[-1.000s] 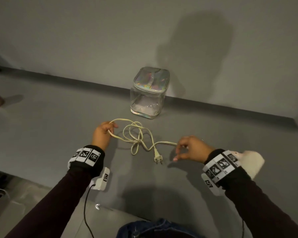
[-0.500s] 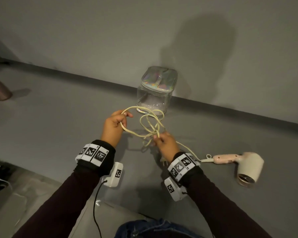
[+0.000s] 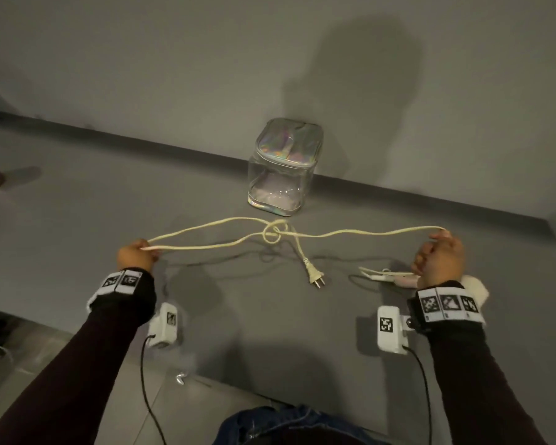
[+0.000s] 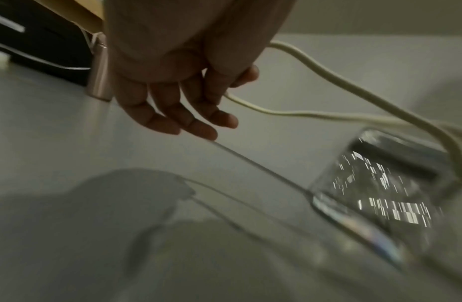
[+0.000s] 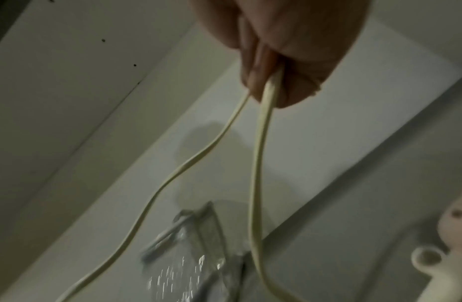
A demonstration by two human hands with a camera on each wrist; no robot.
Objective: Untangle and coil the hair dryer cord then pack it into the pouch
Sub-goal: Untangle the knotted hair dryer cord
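While the cord is pinched taut by left hand and right hand, the frame-centre knot risks being tightened.

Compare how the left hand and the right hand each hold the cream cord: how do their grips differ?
The left hand holds a bend of the cream cord at thumb and forefinger, its other fingers loosely extended. The right hand pinches its bend with the fingers bunched. In the head view the left sits lower than the right. Both hold the cord above the grey table, the knot between them.
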